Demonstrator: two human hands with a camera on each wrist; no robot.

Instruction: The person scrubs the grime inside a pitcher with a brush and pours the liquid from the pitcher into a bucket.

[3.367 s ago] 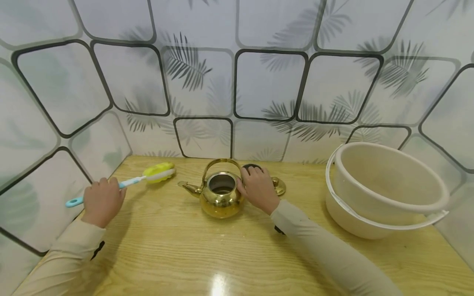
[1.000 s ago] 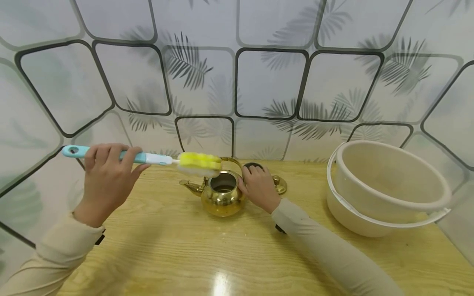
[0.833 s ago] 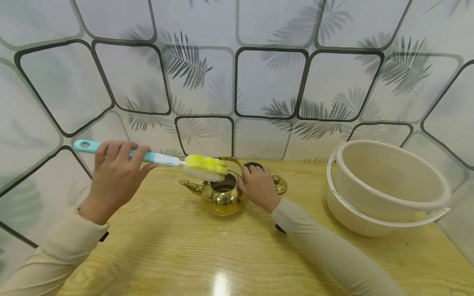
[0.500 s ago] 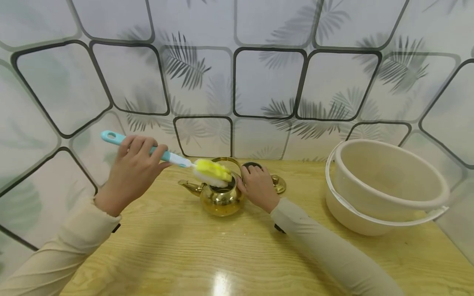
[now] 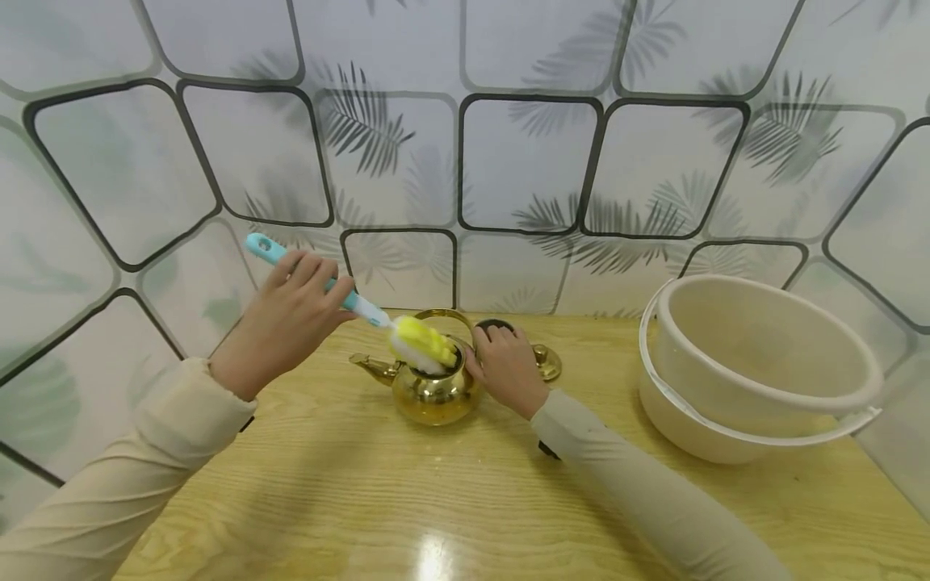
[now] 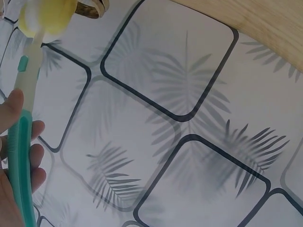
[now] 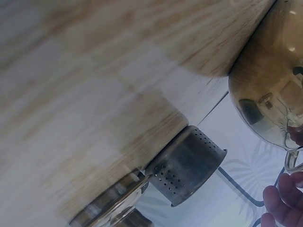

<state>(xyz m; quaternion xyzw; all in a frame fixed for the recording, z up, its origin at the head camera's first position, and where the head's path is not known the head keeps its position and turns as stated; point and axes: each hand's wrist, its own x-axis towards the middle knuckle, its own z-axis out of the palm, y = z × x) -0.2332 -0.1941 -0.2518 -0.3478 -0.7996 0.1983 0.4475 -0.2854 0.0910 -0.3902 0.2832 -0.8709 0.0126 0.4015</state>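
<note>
A small golden kettle [image 5: 433, 389] stands lidless on the wooden table [image 5: 407, 500]. My left hand [image 5: 285, 323] grips the blue handle of a sponge brush [image 5: 353, 305], and its yellow sponge head [image 5: 424, 344] tilts down into the kettle's mouth. The left wrist view shows the same brush handle [image 6: 22, 156] and sponge head [image 6: 46, 15]. My right hand [image 5: 506, 369] rests against the kettle's right side, fingers curled on it. The kettle's body [image 7: 265, 90] fills the right wrist view.
The kettle's golden lid [image 5: 546, 363] lies behind my right hand, next to a perforated metal strainer [image 7: 189, 163]. A cream plastic bucket [image 5: 756, 367] sits at the right. Tiled, leaf-patterned walls [image 5: 523, 161] close in the back and both sides.
My left hand picked the brush off the table, carried it right and tipped the sponge head down into the kettle's opening. My right hand stayed on the kettle.
</note>
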